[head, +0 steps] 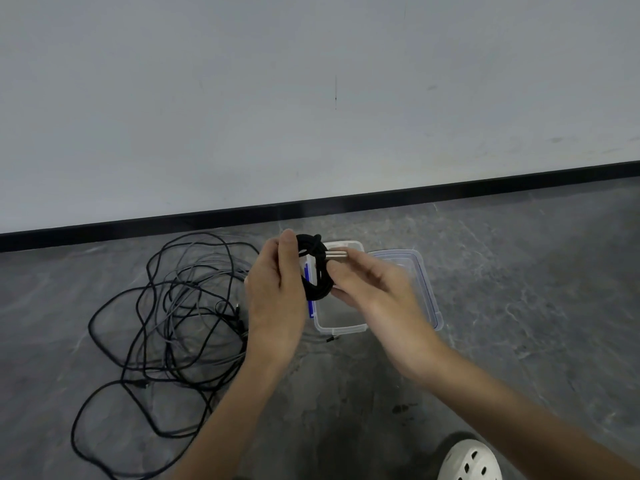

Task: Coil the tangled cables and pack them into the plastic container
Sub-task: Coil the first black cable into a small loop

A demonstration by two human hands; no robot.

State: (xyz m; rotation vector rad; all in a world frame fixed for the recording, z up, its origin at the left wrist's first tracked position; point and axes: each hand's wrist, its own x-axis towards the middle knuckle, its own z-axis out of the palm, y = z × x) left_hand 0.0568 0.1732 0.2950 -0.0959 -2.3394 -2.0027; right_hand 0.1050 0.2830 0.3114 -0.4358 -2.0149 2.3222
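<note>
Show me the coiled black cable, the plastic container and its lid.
coiled black cable [320,278]: head view, right side of coil.
plastic container [341,329]: head view, near rim.
lid [412,259]: head view, far corner.

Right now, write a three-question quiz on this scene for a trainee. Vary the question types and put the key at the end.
1. True or false: the plastic container is open, with its lid lying beside it.
2. Where are the tangled cables? A. on the floor, left of the container; B. inside the container; C. hanging on the wall.
3. Fill in: the coiled cable held by the left hand and right hand is ____ in colour.
Key: 1 true; 2 A; 3 black.
</note>
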